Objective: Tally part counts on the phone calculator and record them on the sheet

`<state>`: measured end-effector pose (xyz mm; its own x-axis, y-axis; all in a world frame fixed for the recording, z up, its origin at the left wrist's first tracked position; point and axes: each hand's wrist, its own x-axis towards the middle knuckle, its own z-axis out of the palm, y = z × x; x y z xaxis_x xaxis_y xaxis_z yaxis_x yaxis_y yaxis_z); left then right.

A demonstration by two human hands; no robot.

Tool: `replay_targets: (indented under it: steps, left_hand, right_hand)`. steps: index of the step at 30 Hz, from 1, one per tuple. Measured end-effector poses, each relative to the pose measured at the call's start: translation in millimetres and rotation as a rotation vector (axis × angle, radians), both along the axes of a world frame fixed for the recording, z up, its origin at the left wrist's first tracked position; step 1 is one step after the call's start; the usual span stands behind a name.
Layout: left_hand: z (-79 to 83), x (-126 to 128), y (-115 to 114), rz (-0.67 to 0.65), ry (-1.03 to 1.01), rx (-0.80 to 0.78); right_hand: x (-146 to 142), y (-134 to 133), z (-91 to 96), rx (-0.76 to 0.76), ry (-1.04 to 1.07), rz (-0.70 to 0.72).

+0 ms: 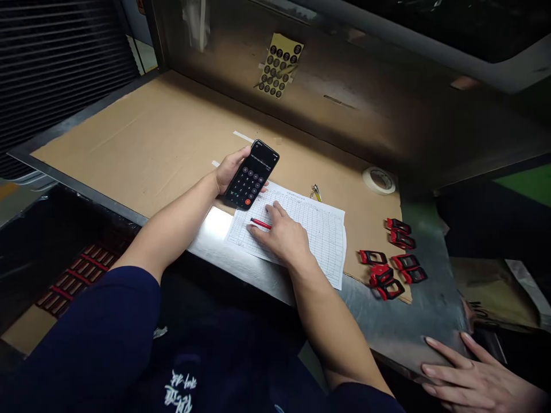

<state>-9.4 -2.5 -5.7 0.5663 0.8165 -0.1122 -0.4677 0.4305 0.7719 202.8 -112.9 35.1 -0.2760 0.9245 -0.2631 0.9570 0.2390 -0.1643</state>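
Observation:
My left hand (pixel 232 166) grips a black smartphone (pixel 253 175), its screen tilted up and showing a calculator keypad with an orange button. My right hand (pixel 284 229) rests on a printed sheet with a grid (pixel 322 232), a red pen (pixel 260 223) held between thumb and fingers. The pen lies almost flat, pointing left. Part of the sheet's left edge is beneath the phone. Small writing on the sheet is too fine to read.
Cardboard (pixel 142 132) covers most of the metal bench. A nail clipper (pixel 316 192) lies behind the sheet, a tape roll (pixel 379 180) farther right. Several red-and-black parts (pixel 381 275) sit at right. Another person's hand (pixel 469 373) touches the bench's right edge. A sticker sheet (pixel 279 66) hangs on the back panel.

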Motion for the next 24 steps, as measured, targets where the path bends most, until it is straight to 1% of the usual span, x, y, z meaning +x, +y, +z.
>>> replay_targets:
  steps: [3,7,10,14,18,24]
  left_hand:
    - [-4.4,-5,0,-0.005,0.015,0.017]
    - [-10.5,-10,7,-0.064,0.033,0.034]
    - [-11.6,-13,10,-0.108,0.033,0.026]
    - [-9.1,-15,12,-0.171,0.012,0.006]
    - [-4.6,-15,12,-0.207,0.002,0.0]
    - [2.8,-10,9,-0.171,0.0,-0.002]
  right_hand:
    - [5,1,0.4,-0.008,0.027,0.011]
    - [9,1,5.0,-0.019,0.065,0.039]
    - [10,2,8.3,-0.03,0.057,0.043]
    - [11,4,9.5,-0.043,0.024,0.038]
    - [11,6,8.5,-0.049,0.017,0.036]
    - [9,6,7.1,-0.06,0.013,-0.002]
